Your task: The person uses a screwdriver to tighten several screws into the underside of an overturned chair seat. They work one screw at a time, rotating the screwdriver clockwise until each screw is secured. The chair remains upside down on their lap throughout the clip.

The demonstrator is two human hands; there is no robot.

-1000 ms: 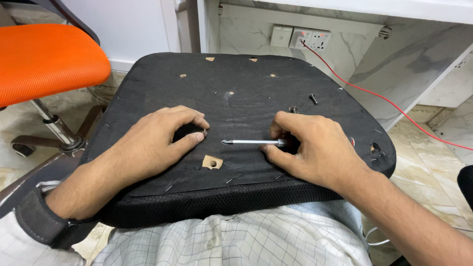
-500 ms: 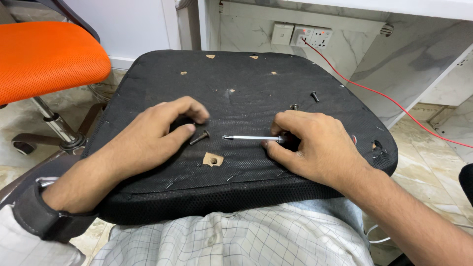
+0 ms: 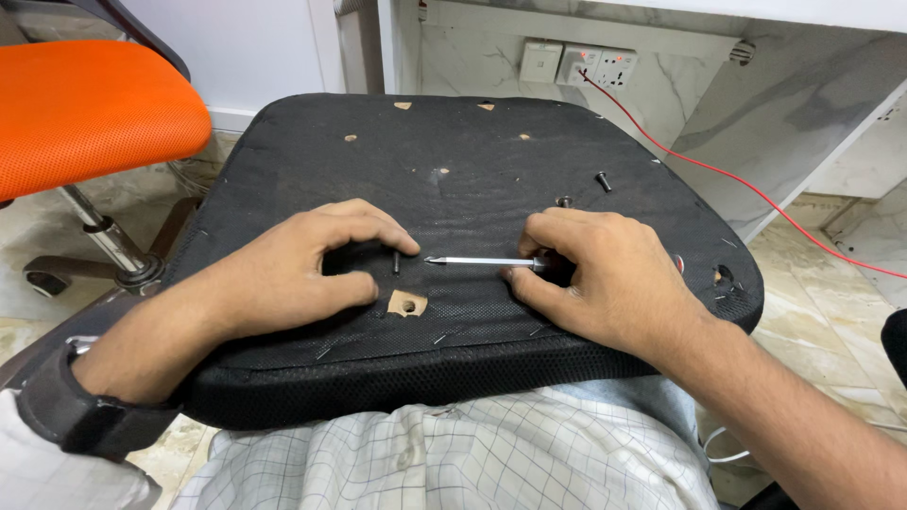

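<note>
An upturned black seat cushion [image 3: 453, 179] lies across the person's lap, its fabric-covered underside facing up. The right hand [image 3: 605, 279] rests on the right part of it with the fingers curled shut around the handle of a screwdriver [image 3: 482, 261]; the handle is hidden inside the hand, and only the thin metal shaft shows, lying nearly flat on the fabric and pointing left. The left hand [image 3: 302, 279] sits on the left part, palm down, with the fingers bent; the thumb and forefinger pinch a small dark screw [image 3: 396, 262] that stands roughly upright on the cushion. The screwdriver's tip stops just beside that screw, a little to its right, not touching it. Just nearer than the screw, a torn patch in the fabric bares pale wood with a screw hole [image 3: 408, 304]. A second, loose black screw [image 3: 603, 180] lies farther off on the right of the cushion. Far left stands an orange chair [image 3: 85, 113].
</note>
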